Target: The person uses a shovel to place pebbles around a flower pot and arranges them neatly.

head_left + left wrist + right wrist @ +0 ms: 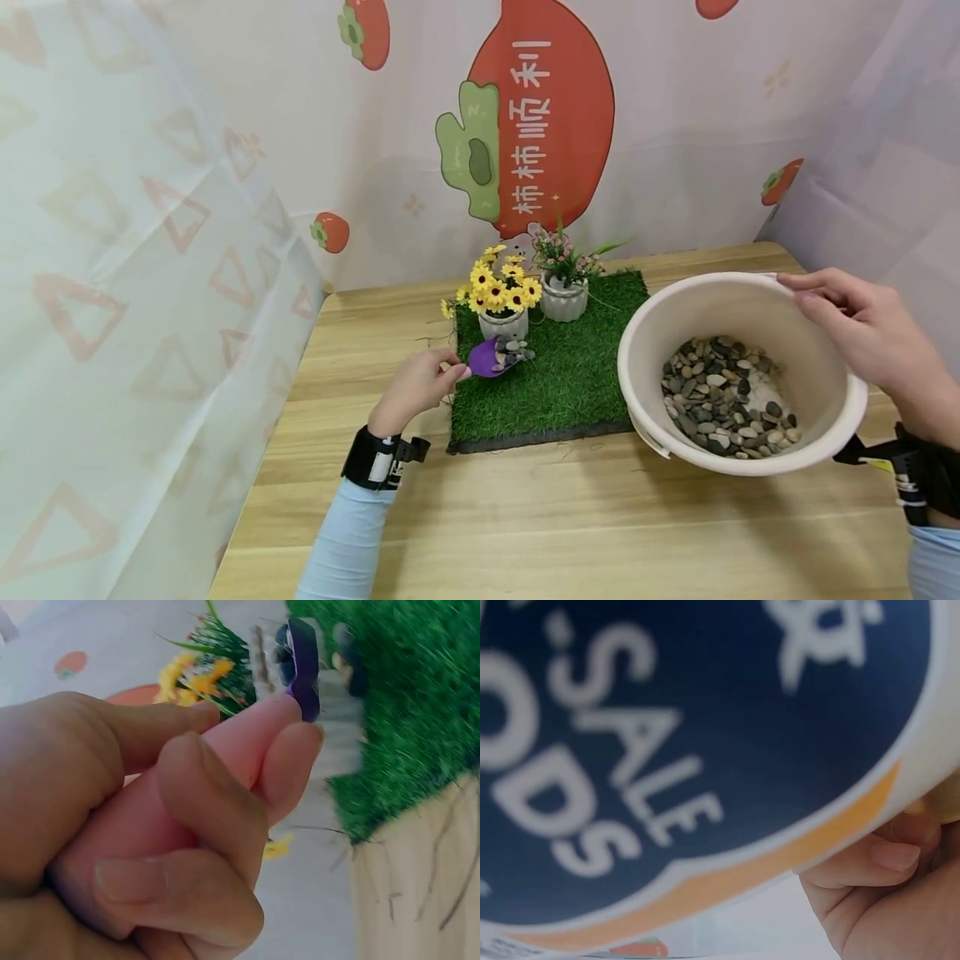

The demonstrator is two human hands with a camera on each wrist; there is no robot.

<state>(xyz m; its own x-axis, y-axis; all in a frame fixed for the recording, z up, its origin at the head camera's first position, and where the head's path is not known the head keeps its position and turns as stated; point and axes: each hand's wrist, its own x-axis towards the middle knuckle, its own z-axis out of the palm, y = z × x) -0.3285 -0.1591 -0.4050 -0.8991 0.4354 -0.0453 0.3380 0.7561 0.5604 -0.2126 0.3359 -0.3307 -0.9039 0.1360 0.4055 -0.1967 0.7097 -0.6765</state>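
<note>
My left hand [417,388] grips the pink handle [247,742] of a small toy shovel with a purple blade [486,360]. Several grey and pale pebbles [513,348] lie at the blade, close in front of the pot of yellow flowers [498,287]. On the right, my right hand [862,325] holds the rim of a cream bucket [637,350], thumb on the inner side. Inside the bucket, dark and light pebbles [716,392] cover much of the bottom. The right wrist view is mostly filled by the bucket's dark blue printed label [727,750], with curled fingers at its edge.
A green artificial grass mat [555,400] lies on the wooden table [525,517]. Behind the yellow flowers, a second white pot [564,302] carries pink flowers. A printed cloth [390,158] hangs along the table's back and sides. The bucket overlaps the mat's right edge in the head view.
</note>
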